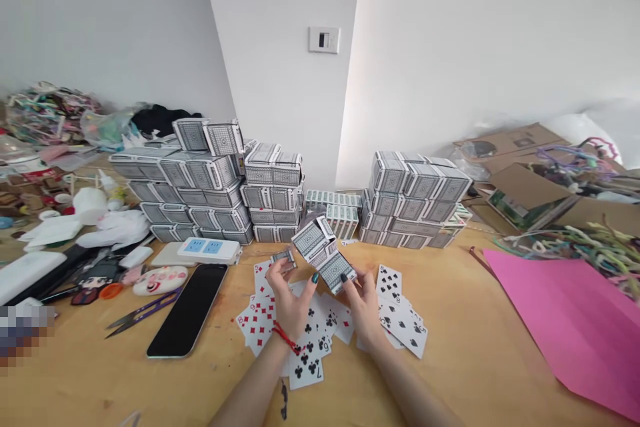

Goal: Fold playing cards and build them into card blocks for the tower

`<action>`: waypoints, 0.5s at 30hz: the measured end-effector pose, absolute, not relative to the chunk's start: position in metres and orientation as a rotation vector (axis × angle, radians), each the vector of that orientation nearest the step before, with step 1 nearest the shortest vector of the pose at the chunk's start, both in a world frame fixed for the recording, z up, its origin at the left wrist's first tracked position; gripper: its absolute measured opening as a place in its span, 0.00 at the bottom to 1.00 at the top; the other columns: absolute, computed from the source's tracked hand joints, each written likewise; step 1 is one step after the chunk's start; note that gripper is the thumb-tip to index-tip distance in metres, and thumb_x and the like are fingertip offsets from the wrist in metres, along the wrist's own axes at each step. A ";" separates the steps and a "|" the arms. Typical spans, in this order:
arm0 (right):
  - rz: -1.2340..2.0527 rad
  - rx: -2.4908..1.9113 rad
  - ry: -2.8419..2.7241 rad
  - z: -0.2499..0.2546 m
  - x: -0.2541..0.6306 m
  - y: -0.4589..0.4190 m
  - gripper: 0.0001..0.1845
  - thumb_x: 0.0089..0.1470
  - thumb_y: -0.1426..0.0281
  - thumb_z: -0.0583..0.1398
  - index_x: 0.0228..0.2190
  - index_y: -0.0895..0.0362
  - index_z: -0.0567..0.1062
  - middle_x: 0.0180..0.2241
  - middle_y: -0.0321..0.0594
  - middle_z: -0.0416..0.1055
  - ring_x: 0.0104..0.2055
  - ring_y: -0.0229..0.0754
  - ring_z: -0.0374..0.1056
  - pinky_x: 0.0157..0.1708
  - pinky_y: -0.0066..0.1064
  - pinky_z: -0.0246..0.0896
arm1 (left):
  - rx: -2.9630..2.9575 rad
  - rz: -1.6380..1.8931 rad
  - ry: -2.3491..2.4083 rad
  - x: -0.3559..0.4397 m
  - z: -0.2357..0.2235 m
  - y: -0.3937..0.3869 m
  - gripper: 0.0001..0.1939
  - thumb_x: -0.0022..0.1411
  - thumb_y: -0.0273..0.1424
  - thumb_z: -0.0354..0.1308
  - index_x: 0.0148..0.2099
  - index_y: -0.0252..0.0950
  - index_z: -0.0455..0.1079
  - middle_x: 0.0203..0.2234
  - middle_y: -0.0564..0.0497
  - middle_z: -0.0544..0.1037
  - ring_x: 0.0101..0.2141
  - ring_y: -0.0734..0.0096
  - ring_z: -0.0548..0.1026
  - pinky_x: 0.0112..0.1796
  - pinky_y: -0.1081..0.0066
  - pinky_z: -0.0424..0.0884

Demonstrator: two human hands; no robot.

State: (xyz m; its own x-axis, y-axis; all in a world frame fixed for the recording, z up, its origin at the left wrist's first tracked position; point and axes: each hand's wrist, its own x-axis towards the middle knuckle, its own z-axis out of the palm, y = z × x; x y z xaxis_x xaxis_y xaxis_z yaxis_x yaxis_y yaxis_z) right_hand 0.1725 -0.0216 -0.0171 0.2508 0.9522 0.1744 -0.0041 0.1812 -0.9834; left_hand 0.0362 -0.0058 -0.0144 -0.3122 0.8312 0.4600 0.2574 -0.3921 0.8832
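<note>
My right hand (365,303) grips the lower end of a block of folded playing cards (315,243), grey-patterned backs outward, tilted above the table. My left hand (291,303), with a red string bracelet on its wrist, is just left of the block. A small folded playing card (283,257) shows at its curled fingers; the thumb points toward the block. Beneath my hands lie loose face-up cards: diamonds (257,323) at left, clubs (306,368) in the middle, spades (403,320) at right.
Stacked folded-card blocks stand along the wall at left (200,173), centre (273,177) and right (415,200). A phone (187,310), thread snips (143,312) and a power strip (210,250) lie left. Pink paper (565,320) and an open cardboard box (535,193) are right.
</note>
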 end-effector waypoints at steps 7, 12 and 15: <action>0.976 -1.004 -1.440 -0.017 0.169 -0.030 0.18 0.50 0.58 0.58 0.40 0.54 0.63 0.36 0.41 0.69 0.35 0.42 0.69 0.32 0.33 0.69 | 1.226 1.661 1.196 0.025 -0.014 0.004 0.28 0.55 0.44 0.54 0.55 0.40 0.54 0.45 0.46 0.72 0.46 0.63 0.71 0.46 0.61 0.67; 1.027 -0.875 -1.587 -0.016 0.171 -0.029 0.28 0.51 0.50 0.53 0.49 0.53 0.60 0.48 0.48 0.64 0.49 0.49 0.64 0.43 0.39 0.66 | 1.006 1.542 1.022 0.015 -0.008 0.004 0.25 0.54 0.46 0.55 0.51 0.40 0.61 0.38 0.48 0.76 0.43 0.60 0.73 0.41 0.60 0.71; 1.008 -0.873 -1.517 -0.015 0.173 -0.025 0.33 0.53 0.50 0.50 0.56 0.51 0.51 0.56 0.50 0.56 0.58 0.51 0.55 0.49 0.45 0.61 | 1.033 1.401 0.892 0.014 0.000 0.001 0.27 0.52 0.42 0.58 0.52 0.40 0.61 0.40 0.48 0.76 0.42 0.59 0.74 0.42 0.61 0.71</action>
State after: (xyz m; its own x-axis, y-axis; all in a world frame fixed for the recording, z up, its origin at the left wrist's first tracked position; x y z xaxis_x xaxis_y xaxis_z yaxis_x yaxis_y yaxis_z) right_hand 0.1729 -0.0255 -0.0147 -0.1665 0.9153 0.3668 0.0164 0.3746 -0.9271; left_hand 0.0140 0.0010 -0.0003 0.0080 0.9952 0.0979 -0.3321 -0.0897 0.9390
